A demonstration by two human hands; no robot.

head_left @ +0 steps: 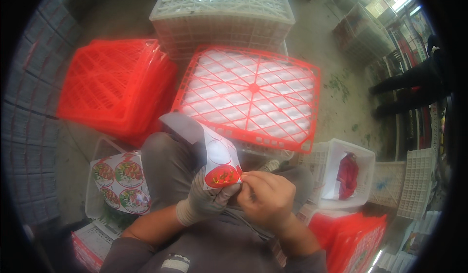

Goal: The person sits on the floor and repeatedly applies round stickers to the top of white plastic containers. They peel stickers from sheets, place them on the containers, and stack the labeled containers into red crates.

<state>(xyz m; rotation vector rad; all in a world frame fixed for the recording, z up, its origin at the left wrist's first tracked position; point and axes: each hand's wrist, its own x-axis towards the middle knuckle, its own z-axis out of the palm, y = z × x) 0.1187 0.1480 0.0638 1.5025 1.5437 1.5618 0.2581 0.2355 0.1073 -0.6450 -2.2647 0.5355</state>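
A curling sheet of round stickers (217,148) is gripped in my left hand (207,202), which wears a pale glove. One red round sticker (222,176) with a food picture remains at the sheet's near end; pale blank circles show farther up. My bare right hand (269,195) pinches at the right edge of that red sticker with thumb and forefinger. Whether the sticker's edge is lifted is too small to tell. Just beyond my hands lies a red lattice crate lid (253,88) over rows of white contents.
More sticker sheets (122,182) rest on a white crate at left. Stacked red crates (105,85) stand far left, a whitish crate (222,17) behind. At right are a white bin (368,170) holding red cloth (347,175), red crates (348,236) and another person's legs (409,85).
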